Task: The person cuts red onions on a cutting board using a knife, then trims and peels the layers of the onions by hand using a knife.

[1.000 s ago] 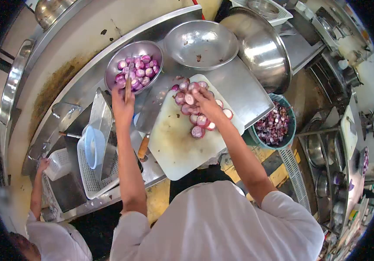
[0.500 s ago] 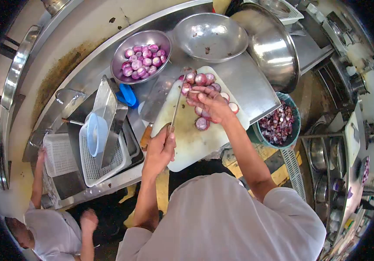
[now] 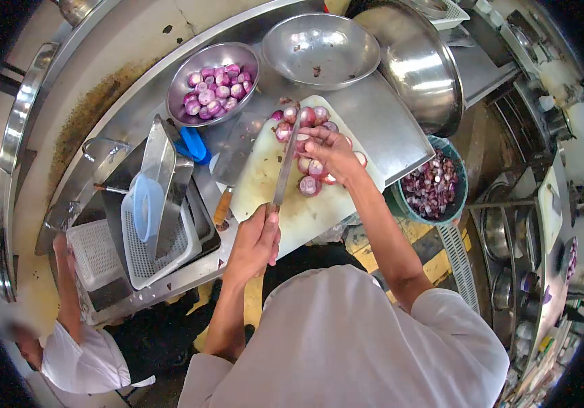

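Note:
My left hand (image 3: 256, 238) is closed round the handle of a knife (image 3: 286, 166), whose blade points up and away over the white cutting board (image 3: 258, 197). My right hand (image 3: 333, 153) is closed on a red onion (image 3: 301, 141) beside the blade, its fingertips partly round it. Several red onions (image 3: 310, 185) with cut ends lie on the board, around and under my right hand. At the back left, peeled purple onions (image 3: 216, 90) fill a metal bowl (image 3: 251, 60).
Behind the board stand a shallow metal bowl (image 3: 321, 51) and a big metal pot (image 3: 411, 61). A bin of peels (image 3: 433, 187) is at the right. A wooden handle (image 3: 223, 206) lies beside the board. Left are baskets (image 3: 95, 254) and a co-worker (image 3: 84, 357).
My left hand has come from the onion bowl to the board with the knife, whose blade is now beside the onion at my right hand. The co-worker has shifted.

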Demonstrator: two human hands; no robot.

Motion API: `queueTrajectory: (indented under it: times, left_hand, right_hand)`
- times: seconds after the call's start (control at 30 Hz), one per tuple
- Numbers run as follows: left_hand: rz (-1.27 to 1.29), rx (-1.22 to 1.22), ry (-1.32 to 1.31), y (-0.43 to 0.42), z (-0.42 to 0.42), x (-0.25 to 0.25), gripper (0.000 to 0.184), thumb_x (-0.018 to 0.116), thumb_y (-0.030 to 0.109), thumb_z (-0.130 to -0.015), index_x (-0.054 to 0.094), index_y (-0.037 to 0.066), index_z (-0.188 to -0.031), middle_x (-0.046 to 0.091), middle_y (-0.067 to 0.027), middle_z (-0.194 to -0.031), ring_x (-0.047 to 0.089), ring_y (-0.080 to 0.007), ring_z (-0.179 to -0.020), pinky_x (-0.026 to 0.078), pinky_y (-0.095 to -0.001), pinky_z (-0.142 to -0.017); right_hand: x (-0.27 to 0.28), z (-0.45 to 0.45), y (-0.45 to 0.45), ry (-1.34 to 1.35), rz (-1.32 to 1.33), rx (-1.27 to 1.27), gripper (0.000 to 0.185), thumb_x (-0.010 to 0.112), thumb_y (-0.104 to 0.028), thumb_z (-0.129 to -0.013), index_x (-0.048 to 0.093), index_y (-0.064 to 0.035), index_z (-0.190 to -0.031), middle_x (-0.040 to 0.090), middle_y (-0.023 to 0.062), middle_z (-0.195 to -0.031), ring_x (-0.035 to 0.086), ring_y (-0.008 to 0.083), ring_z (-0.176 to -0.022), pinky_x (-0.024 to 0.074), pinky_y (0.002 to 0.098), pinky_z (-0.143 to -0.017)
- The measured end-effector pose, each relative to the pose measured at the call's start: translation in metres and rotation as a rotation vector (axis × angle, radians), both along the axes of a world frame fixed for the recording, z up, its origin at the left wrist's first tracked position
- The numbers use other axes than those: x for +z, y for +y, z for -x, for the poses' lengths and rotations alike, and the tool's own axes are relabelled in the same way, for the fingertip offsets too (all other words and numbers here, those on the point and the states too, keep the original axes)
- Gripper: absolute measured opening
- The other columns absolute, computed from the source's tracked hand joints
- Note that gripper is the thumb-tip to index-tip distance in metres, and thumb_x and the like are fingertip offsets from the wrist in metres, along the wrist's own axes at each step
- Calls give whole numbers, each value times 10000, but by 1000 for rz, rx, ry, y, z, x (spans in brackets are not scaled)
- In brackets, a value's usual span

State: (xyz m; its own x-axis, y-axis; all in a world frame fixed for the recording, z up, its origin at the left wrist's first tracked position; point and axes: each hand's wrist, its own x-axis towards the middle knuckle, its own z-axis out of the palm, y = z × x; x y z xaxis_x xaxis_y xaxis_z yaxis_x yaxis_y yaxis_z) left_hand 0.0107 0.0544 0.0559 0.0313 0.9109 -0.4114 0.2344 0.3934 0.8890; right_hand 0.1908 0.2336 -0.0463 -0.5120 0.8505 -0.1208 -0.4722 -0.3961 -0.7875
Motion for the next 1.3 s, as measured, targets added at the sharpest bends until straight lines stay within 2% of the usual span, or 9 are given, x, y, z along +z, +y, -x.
queueTrajectory:
  times: [0.07, 0.13, 0.17, 0.23, 0.9, 1.03, 1.07, 1.2, 1.3]
  left_hand:
    - [19, 11, 2, 1, -3, 1, 313, 384, 276, -1068, 506, -6, -1125, 487, -28, -639, 497, -108, -441, 417, -277, -390]
    - [27, 32, 16, 2, -6, 1, 306, 384, 271, -1067, 506, -4, -1122, 482, -25, -631, 496, -107, -443, 418, -278, -390]
    - [34, 51, 30, 3, -7, 1, 299, 384, 266, -1067, 507, -1, -1118, 477, -23, -623, 496, -106, -444, 419, -279, -389]
    - [42, 62, 22, 3, -9, 0, 295, 383, 265, -1067, 505, 1, -1120, 471, -21, -617, 491, -105, -443, 419, -280, -389]
    - [-53, 90, -1, 17, -15, -33, 289, 373, 298, -1073, 463, 25, -1047, 477, -26, -589, 483, -114, -416, 408, -289, -380]
    - [-66, 105, -12, 18, -14, -47, 325, 367, 311, -1076, 479, 12, -1135, 476, -20, -610, 467, -102, -412, 386, -273, -371]
    - [-77, 111, -23, 18, -14, -51, 381, 370, 333, -1078, 490, -1, -1217, 471, -14, -636, 453, -87, -410, 363, -256, -361]
    - [-93, 121, -32, 20, -15, -53, 369, 369, 321, -1079, 487, 4, -1228, 473, -18, -647, 459, -89, -417, 370, -256, -365]
    - [-88, 141, -21, 21, -17, -54, 289, 359, 278, -1077, 484, 18, -1103, 493, -33, -597, 487, -110, -420, 408, -280, -386]
  right_hand:
    - [2, 0, -4, -49, -13, -8, 415, 695, -32, -893, 565, 62, -1275, 684, 130, -1113, 691, 221, -996, 580, 314, -853]
    - [3, 4, -8, -141, -54, 5, 411, 709, -39, -882, 590, 41, -1267, 712, 114, -1030, 681, 150, -816, 549, 246, -699]
    - [-1, 3, -8, -142, -52, 7, 411, 709, -39, -882, 590, 41, -1267, 712, 114, -1030, 681, 150, -816, 549, 246, -699]
    - [-11, 2, -7, -133, 57, 81, 428, 728, -59, -877, 575, 34, -1265, 654, 139, -1186, 664, 232, -1074, 544, 359, -972]
    - [-33, 15, -15, -24, 186, 54, 312, 725, -146, -899, 625, 30, -1136, 666, 104, -1136, 648, 224, -1070, 508, 364, -1005]
    - [-31, 18, -17, 56, 249, 65, 249, 703, -171, -919, 646, 11, -1078, 667, 95, -1130, 642, 228, -1078, 494, 383, -1025]
    - [-29, 19, -18, 56, 249, 65, 249, 703, -171, -919, 646, 11, -1078, 667, 95, -1130, 642, 228, -1078, 494, 383, -1025]
    - [-25, 23, -21, 108, 291, 49, 257, 701, -179, -920, 634, -43, -1128, 664, 69, -1148, 636, 196, -1087, 519, 362, -989]
    - [-23, 23, -24, 111, 347, 43, 296, 697, -144, -916, 603, -59, -1183, 650, 75, -1173, 633, 209, -1100, 546, 368, -959]
